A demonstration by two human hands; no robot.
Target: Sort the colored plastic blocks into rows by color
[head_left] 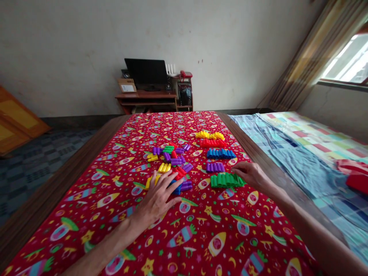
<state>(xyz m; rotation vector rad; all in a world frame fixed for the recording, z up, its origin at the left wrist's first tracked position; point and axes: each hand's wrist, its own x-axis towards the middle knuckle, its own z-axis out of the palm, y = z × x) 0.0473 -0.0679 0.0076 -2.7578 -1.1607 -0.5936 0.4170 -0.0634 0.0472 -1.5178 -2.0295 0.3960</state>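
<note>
My left hand (162, 195) rests with spread fingers over the near edge of a loose pile of small ribbed plastic pieces. Beneath its fingertips are a yellow piece (149, 183) and a blue piece (177, 187); whether it grips either is hidden. In the pile also lie purple pieces (176, 161), red pieces (180, 173) and a green piece (168, 148). My right hand (250, 174) is closed, fingertips together, at the right end of a green row (226, 180). Anything in that pinch is hidden. Beyond stand a purple row (215, 167), blue row (220, 153), red row (212, 143) and yellow row (209, 135).
A red patterned cloth (189, 237) covers the long table, whose brown edge (244, 138) shows. To the right is a bed with a checkered sheet (313, 134). A desk (149, 96) with a monitor (146, 73) stands against the far wall.
</note>
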